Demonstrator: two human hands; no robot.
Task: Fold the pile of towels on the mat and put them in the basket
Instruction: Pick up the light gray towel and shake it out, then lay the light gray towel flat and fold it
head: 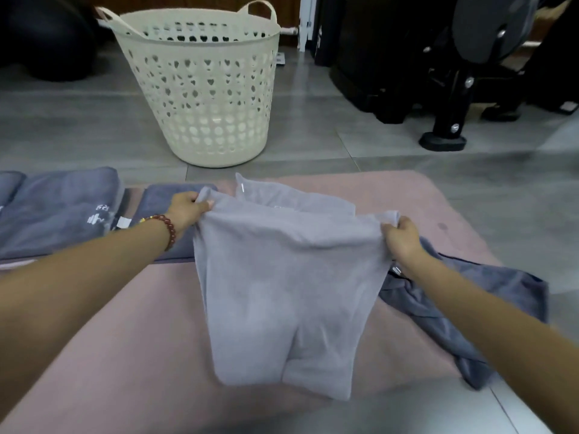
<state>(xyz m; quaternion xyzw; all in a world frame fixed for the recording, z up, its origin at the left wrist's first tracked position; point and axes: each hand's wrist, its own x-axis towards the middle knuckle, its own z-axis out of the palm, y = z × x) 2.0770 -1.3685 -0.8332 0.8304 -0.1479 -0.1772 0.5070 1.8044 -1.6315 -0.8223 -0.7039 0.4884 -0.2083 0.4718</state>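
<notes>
Two hands on one towel: the left hand point(188, 208) pinches the upper left corner of the pale grey towel point(282, 292), and the right hand point(402, 238) pinches the upper right corner, fingers curled round the hem. The cloth is stretched between them and raised off the pink mat point(125, 339). Its lower edge droops onto the mat near the camera, and a second layer with a small tag shows behind the top edge.

Step in hand, as I judge it: spreading this towel for its first fold.

Elsewhere:
- A dark grey towel point(470, 302) lies crumpled on the mat under the right forearm, not yet folded.
- Folded dark towels point(62, 208) lie flat in a row at the mat's left.
- The cream basket point(200, 89) stands on the floor beyond the mat, well apart from both hands. I cannot tell what is inside.

Next move calls for laying the cloth flat with corners matched and the sagging middle pulled taut — otherwise the fold creases unevenly. The folded row has not yet gone into the basket.
</notes>
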